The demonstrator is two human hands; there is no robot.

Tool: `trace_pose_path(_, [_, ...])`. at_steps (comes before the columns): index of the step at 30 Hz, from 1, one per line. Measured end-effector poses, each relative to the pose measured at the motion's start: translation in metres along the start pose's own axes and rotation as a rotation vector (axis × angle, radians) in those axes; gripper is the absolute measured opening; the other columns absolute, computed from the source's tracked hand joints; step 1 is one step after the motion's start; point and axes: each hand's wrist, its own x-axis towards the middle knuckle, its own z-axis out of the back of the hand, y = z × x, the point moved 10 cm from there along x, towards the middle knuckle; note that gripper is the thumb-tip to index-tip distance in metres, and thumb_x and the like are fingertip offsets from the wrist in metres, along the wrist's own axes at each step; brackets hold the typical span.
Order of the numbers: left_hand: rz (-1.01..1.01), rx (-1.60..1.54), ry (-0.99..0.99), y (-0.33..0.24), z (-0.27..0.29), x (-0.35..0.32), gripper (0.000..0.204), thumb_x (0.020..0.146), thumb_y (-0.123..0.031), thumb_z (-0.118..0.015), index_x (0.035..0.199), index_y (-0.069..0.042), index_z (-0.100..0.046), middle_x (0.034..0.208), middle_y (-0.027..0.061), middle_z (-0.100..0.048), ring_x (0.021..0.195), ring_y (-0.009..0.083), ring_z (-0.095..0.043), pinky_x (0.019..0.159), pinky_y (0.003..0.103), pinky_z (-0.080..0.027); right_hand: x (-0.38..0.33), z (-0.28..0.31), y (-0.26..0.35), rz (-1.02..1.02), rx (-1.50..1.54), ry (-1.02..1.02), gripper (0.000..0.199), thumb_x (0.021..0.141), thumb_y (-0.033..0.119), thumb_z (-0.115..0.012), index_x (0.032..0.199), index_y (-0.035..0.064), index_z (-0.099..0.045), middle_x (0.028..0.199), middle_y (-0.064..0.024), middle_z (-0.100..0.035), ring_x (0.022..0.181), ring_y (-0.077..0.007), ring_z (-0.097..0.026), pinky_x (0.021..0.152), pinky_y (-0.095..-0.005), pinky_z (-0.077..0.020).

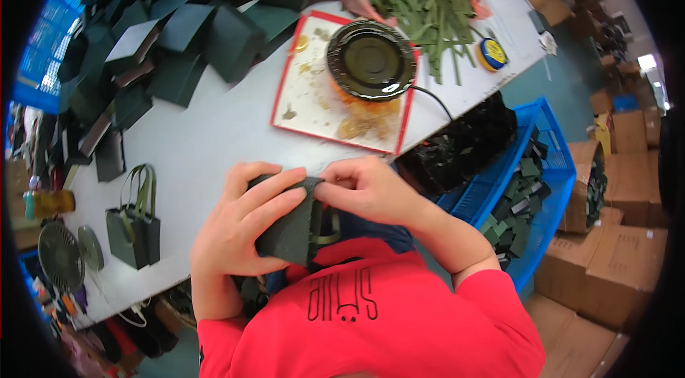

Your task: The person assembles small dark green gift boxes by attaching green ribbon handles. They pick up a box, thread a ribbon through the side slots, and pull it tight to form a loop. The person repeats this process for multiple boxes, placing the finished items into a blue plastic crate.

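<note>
A small dark green paper bag (pixel 289 231) is held close to my body at the table's front edge. My left hand (pixel 250 210) wraps over it, fingers spread across its side and thumb below. At the bag's upper right rim, the fingers of my right hand (pixel 367 189) are pinched together; what lies between the fingertips is partly hidden. A green ribbon loop (pixel 330 230) shows beside the bag, under my right hand. Left of my hands, a similar bag with ribbon handles (pixel 134 234) stands on the white table (pixel 214 128).
Beyond my hands, a round black-topped pot (pixel 372 60) with a cord sits on a stained red-edged board (pixel 300 103). Green ribbon strips (pixel 421 0), a tape roll (pixel 492 54) and piled dark boxes (pixel 185 28) lie farther back. A blue crate (pixel 546 185) stands right; a fan (pixel 61 257) left.
</note>
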Motion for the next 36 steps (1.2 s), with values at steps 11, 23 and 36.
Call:
trace_pose_path(11, [0.459, 0.292, -0.081, 0.047, 0.020, -0.021, 0.091, 0.059, -0.018, -0.089, 0.142, -0.008, -0.054, 0.145, 0.0174, -0.049, 0.129, 0.0408, -0.046, 0.109, 0.049, -0.040, -0.048, 0.076, 0.039, 0.242, -0.228, -0.350, 0.016, 0.098, 0.010, -0.066, 0.111, 0.0040, -0.074, 0.079, 0.0006, -0.068, 0.062, -0.0040, -0.058, 0.055, -0.0212, -0.0464])
trace_pose_path(23, [1.023, 0.154, -0.295, 0.125, 0.066, -0.118, 0.036, 0.100, -0.026, -0.063, 0.125, 0.001, -0.063, 0.114, 0.0132, -0.062, 0.093, 0.0230, -0.058, 0.083, 0.034, -0.048, -0.066, 0.300, 0.042, 0.058, -0.962, -1.058, 0.029, 0.087, 0.027, -0.076, 0.093, -0.0005, -0.073, 0.089, -0.0179, -0.072, 0.077, -0.0301, -0.069, 0.073, -0.0389, -0.0540])
trace_pose_path(36, [0.279, 0.585, -0.398, 0.035, 0.087, -0.055, 0.035, 0.074, -0.002, -0.071, 0.063, -0.004, -0.038, 0.157, 0.0215, -0.045, 0.152, 0.0442, -0.029, 0.120, 0.053, -0.022, -0.055, 0.295, 0.031, 0.161, -0.716, -0.959, 0.019, 0.091, 0.015, -0.069, 0.099, -0.0015, -0.066, 0.081, -0.0039, -0.067, 0.071, -0.0100, -0.061, 0.067, -0.0267, -0.0506])
